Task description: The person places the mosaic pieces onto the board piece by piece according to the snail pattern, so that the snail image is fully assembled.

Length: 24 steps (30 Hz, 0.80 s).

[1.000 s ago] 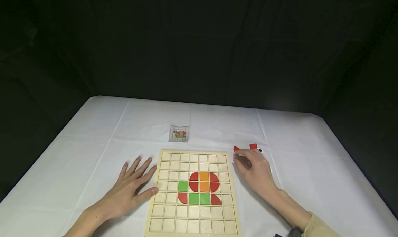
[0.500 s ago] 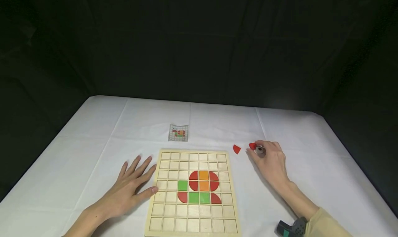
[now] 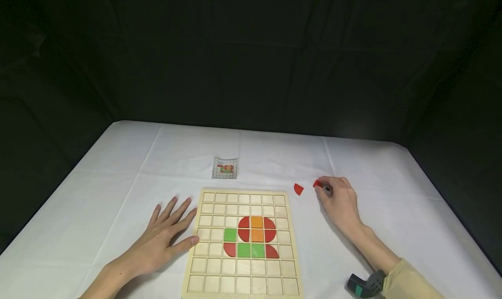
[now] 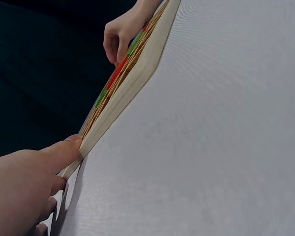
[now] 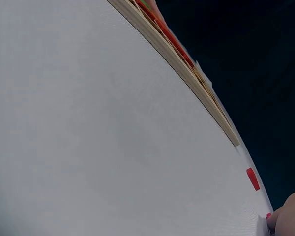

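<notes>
right hand: fingers curled, pinching a small grey piece, touching red piece on bench. left hand: fingers spread flat, thumb against grid board edge. second red piece: left of right fingers, apart.

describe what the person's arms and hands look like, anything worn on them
Both hands are bare: no gloves, and no rings show. The left hand and its forearm are uncovered as far as the frame shows. The right hand has a bare forearm ending in a pale beige sleeve near the elbow, and just below it a small dark grey device with a teal patch is strapped on.
</notes>
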Available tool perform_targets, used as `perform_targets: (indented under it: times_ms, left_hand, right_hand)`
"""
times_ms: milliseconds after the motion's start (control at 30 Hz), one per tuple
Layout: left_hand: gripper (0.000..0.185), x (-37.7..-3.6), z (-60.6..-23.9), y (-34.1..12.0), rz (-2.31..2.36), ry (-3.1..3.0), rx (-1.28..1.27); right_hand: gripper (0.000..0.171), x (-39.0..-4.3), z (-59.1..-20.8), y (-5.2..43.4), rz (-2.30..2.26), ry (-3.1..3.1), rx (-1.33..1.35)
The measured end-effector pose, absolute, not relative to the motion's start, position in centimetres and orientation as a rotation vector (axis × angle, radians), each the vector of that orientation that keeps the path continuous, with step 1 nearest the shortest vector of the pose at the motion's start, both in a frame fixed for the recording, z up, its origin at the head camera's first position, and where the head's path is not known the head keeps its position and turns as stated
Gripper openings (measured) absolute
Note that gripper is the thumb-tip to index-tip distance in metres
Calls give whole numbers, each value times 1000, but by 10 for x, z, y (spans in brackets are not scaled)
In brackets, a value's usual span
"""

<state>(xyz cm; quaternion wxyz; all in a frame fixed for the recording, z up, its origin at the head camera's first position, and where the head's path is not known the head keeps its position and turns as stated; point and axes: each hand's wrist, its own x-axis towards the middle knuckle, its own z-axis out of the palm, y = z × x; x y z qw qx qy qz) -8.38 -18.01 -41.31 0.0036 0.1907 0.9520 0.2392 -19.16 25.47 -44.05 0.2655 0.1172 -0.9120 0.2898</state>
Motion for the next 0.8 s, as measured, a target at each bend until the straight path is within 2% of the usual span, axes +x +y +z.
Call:
perform_targets:
  times_ms: [800]
  left_hand:
    - [69, -84, -413, -181, 730, 3005, 620]
  right_hand:
    - [28, -190, -437, 246, 838, -2471, 320]
